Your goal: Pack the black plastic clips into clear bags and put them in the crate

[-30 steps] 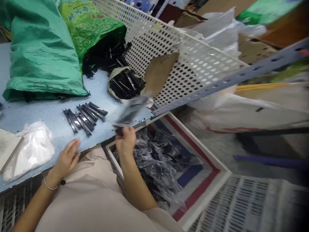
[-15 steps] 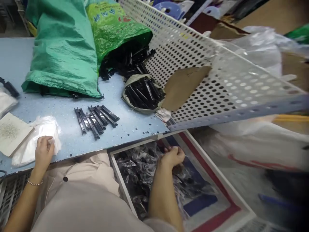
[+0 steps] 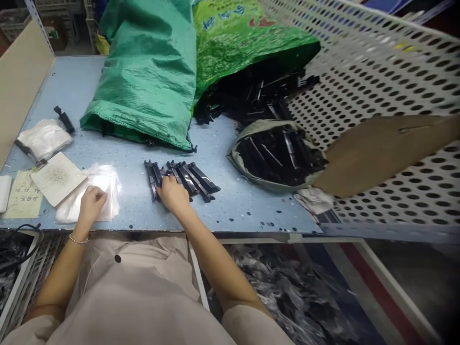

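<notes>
Desk (image 3: pixel 244 206) kept black parts (image 3: pixel 186 177) mid-frame, seemingly handy; right hand (image 3: pixel 174 193) touched them, left hand (image 3: pixel 91 205) clear bags (image 3: pixel 112 189), both half-curled; grips unclear.

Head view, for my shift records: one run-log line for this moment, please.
left hand: at clear bags, grip unclear | right hand: on black strips, grip unclear | teal sack: on table
</notes>
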Demonstrator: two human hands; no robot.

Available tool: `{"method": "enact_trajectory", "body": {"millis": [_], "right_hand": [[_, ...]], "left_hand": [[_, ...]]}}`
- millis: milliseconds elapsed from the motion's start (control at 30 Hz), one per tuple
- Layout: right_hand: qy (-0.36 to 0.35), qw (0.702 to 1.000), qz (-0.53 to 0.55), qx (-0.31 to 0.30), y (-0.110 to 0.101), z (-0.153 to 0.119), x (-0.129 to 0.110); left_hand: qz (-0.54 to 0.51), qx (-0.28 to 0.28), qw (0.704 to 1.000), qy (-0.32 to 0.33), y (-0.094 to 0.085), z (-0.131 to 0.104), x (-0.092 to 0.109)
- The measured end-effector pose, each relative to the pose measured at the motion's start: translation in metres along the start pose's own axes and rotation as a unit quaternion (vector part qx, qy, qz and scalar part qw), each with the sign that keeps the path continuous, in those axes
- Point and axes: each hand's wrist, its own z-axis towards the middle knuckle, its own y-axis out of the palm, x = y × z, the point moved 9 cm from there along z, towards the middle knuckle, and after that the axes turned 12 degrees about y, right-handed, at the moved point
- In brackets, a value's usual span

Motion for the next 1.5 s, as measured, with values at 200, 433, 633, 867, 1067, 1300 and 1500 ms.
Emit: {"method": "enact_trajectory", "body": {"millis": [200, 433, 633, 867, 1067, 1300, 1500], "right_hand": [[-0.072, 0.988, 0.128, -0.037, 0.004, 0.004, -0.002], [-0.087, 0.631, 0.695, -0.335, 0.038, -0.030, -0.046], [-0.086, 0.490, 0.726, -0.475, 0.062, -0.062, -0.145], [-0.012, 0.519, 0.756, -0.399, 0.073, -0.028, -0.123], [-0.041, 0.484, 0.738, -0.469, 0.061, -0.056, -0.127], [-0.051, 0.459, 0.735, -0.496, 0.067, -0.077, -0.141], [-0.017, 0.489, 0.744, -0.455, 0.084, -0.058, -0.147]], "left_hand": [[0.045, 0.022, 0.999, 0.020, -0.001, -0.010, 0.003], [-0.278, 0.070, 0.945, -0.160, -0.001, -0.013, -0.045], [-0.346, 0.073, 0.925, -0.139, -0.003, -0.014, -0.031], [-0.410, 0.139, 0.879, -0.198, -0.020, -0.029, -0.048], [-0.425, 0.097, 0.880, -0.187, -0.006, -0.027, -0.030], [-0.277, 0.154, 0.945, -0.085, -0.034, -0.030, -0.018], [-0.048, 0.057, 0.997, 0.028, -0.053, -0.029, -0.003]]}}
